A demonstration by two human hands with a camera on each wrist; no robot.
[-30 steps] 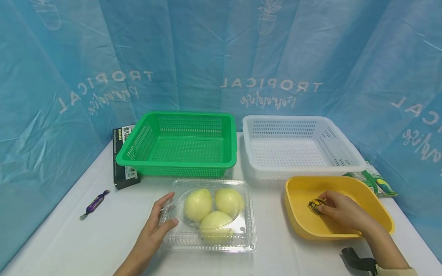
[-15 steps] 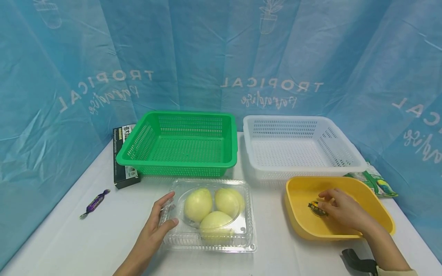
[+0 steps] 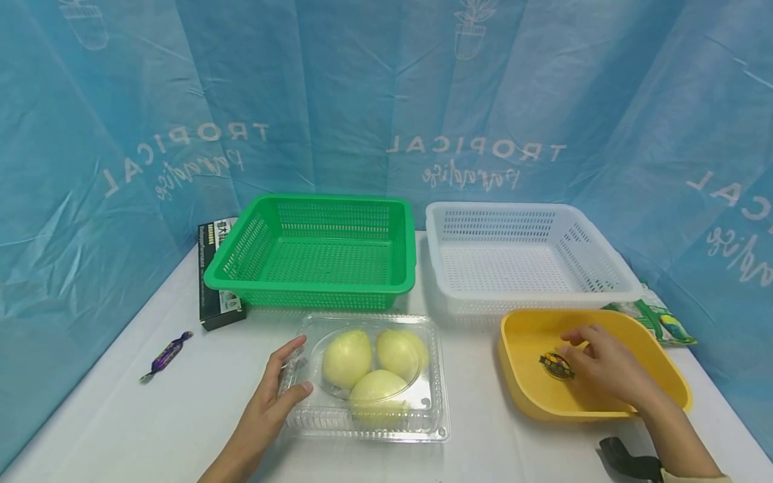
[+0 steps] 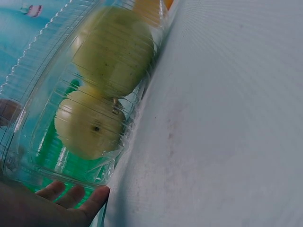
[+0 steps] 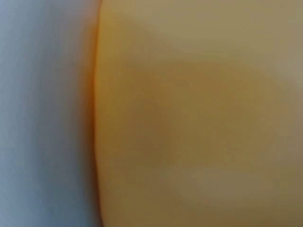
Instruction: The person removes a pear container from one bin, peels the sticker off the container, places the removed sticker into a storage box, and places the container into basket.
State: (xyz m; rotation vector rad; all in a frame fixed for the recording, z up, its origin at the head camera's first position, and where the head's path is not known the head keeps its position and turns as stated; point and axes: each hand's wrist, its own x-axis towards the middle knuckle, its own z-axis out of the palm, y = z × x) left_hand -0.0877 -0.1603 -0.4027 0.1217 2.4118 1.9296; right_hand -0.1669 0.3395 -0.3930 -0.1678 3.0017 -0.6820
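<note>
A clear plastic clamshell box [image 3: 417, 416] with several pale yellow-green, pear-like fruits [image 3: 346, 359] inside stands at the middle front. My left hand [image 3: 266, 402] rests at its left side, fingers and thumb extended and touching it. In the left wrist view, fingertips [image 4: 94, 201] meet the end of the box. My right hand [image 3: 604, 365] is inside the yellow bin [image 3: 525, 396], fingers loosely bent and apart. Below its thumb a small round black-and-yellow disc [image 3: 557, 365], like a label or badge, lies on the bin floor. Blurred yellow plastic fills most of the right wrist view.
Behind stand a green basket [image 3: 326, 261] and a white basket [image 3: 495, 261]. A black box [image 3: 211, 295] lies left of the green basket, a purple-wrapped candy [image 3: 167, 355] nearer. A green packet [image 3: 664, 322] lies at far right. A black curved object [image 3: 625, 459] is near my right wrist.
My right thumb and fingers have let go of the small round disc and lifted slightly back from it. It stays on the bin floor. My left hand has not moved.
</note>
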